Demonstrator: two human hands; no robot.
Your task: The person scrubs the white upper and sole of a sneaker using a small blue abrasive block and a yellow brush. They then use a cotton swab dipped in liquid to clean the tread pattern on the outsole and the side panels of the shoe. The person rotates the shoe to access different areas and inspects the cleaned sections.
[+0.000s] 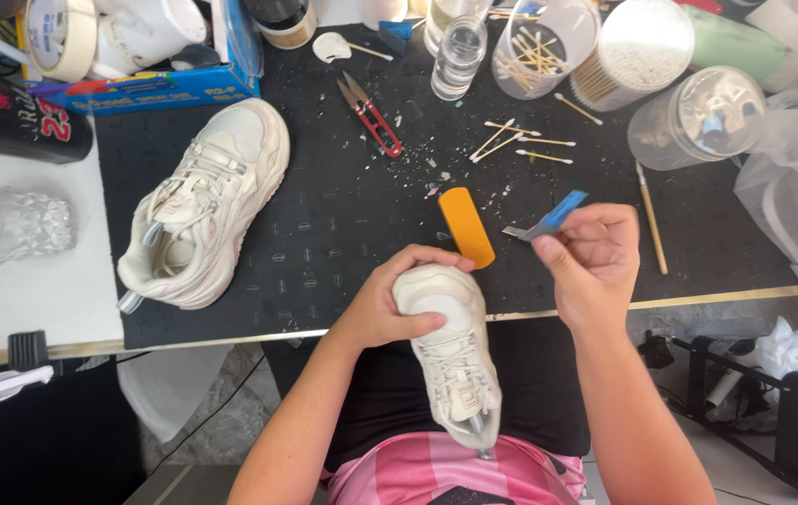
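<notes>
My left hand (388,304) grips the toe of a cream sneaker (455,360) that rests on my lap, toe pointing toward the table. My right hand (591,257) holds a small blue-handled blade tool (549,222) just above and right of that toe. A second cream sneaker (204,206) lies on the black mat (343,234) to the left. An orange oblong piece (466,226) lies on the mat just beyond the held shoe.
Red-handled snips (371,117), loose cotton swabs (516,142) and a thin wooden stick (652,220) lie on the mat. Clear jars and swab containers (638,51) crowd the far edge. A cut-glass tumbler (1,224) lies at the left, a plastic bag (797,201) at the right.
</notes>
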